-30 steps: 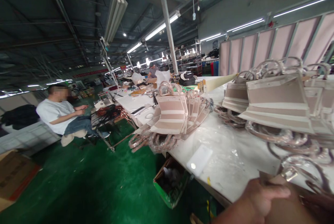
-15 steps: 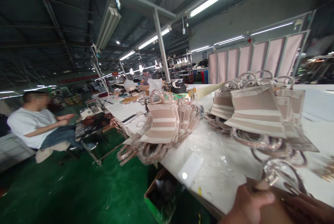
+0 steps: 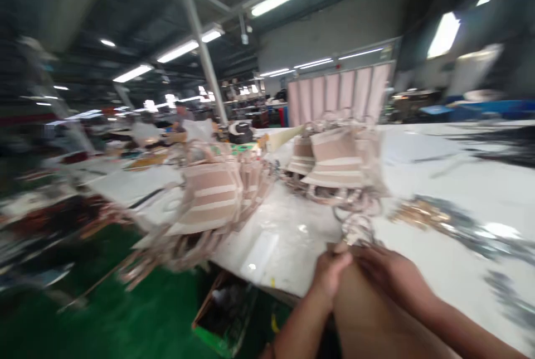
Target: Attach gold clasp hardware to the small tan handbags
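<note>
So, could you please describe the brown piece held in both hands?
The brown piece is a flat, smooth panel, leather-like or card, blurred by motion. It is held at the near edge of the white table. The left hand and right hand pinch its top edge, just below a plastic-wrapped handle.

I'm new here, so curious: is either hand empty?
No, the left hand and the right hand both grip the brown panel at its top.

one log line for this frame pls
view: motion-blurred | left hand: grips top edge of tan flat panel | right hand: on same edge, grip unclear | nearby: beige-and-white striped bags on white table
</note>
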